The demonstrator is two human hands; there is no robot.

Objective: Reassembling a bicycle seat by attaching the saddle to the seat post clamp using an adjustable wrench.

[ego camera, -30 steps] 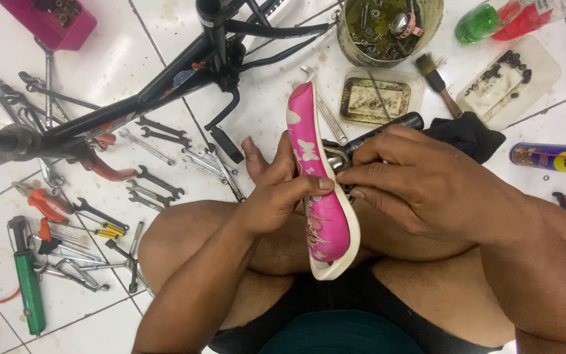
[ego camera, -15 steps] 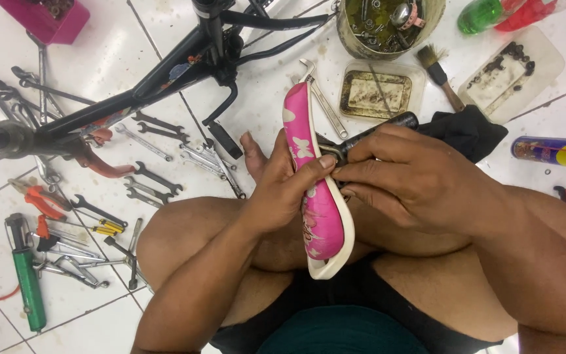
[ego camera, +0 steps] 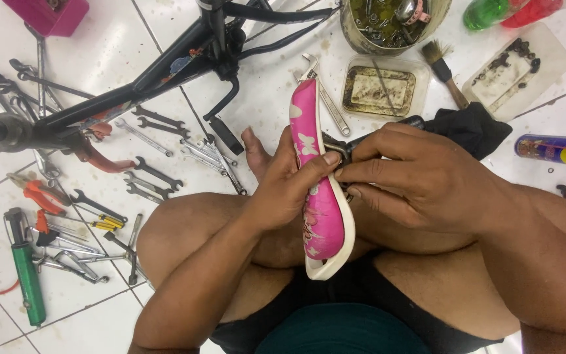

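Note:
A pink bicycle saddle (ego camera: 319, 216) with white butterfly marks and a white rim stands on edge over my crossed legs. My left hand (ego camera: 286, 180) wraps around its left side, thumb pressed on top near the middle. My right hand (ego camera: 420, 177) is closed on the dark metal clamp (ego camera: 337, 148) under the saddle, fingertips pinched at its rail beside my left thumb. What my right fingers pinch is hidden.
A black bicycle frame (ego camera: 165, 69) lies on the white tile floor at upper left. Several wrenches (ego camera: 155, 174), pliers (ego camera: 37, 195) and a green pump (ego camera: 26, 275) are scattered at left. A parts bucket (ego camera: 394, 23), greasy trays (ego camera: 378, 88), a brush (ego camera: 445, 69), a black rag (ego camera: 470, 128) and a spray can (ego camera: 555, 149) sit at upper right.
The saddle has tilted slightly and sits a little lower over my legs. Both hands keep their grip, with the right fingers shifted closer to my left thumb.

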